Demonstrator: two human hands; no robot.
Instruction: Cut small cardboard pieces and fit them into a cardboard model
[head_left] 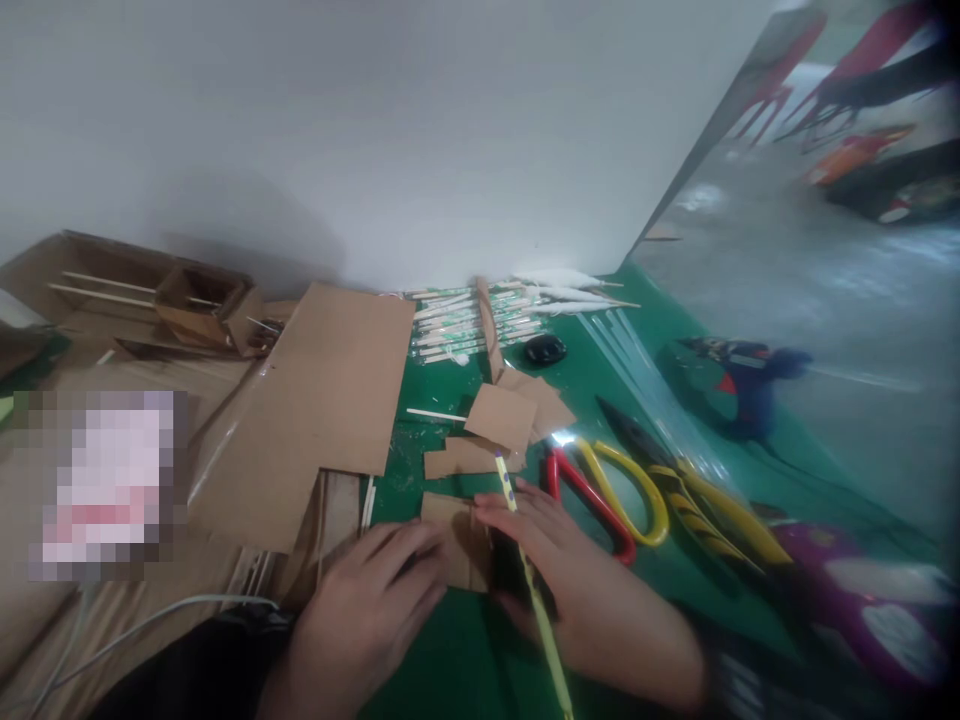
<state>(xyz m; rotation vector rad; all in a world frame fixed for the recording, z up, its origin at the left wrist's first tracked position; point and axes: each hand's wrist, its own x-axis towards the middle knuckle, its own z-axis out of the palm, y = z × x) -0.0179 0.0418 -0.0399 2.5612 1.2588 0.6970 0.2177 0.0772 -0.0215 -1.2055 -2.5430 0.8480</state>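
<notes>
Over the green tabletop, my left hand (367, 610) has its fingers curled at the left edge of a small brown cardboard piece (459, 545). My right hand (577, 580) is at the right edge of the same piece, thumb partly hidden below. A yellow pencil with purple dots (541, 612) slants through the fingers of the right hand, its tip pointing away from me. Just beyond the hands lie several cut cardboard scraps (501, 415). Scissors with a red and a yellow handle loop (600, 515) rest to the right of the right hand.
Pliers (705, 510), clear glue sticks (652, 385) and a blue glue gun (750, 375) lie rightward. Wrapped sticks (450, 325) and a black rounded object (545, 349) sit near the white wall. Leftward are a large cardboard sheet (330, 380), a cardboard box (120, 270) and a cable (180, 605).
</notes>
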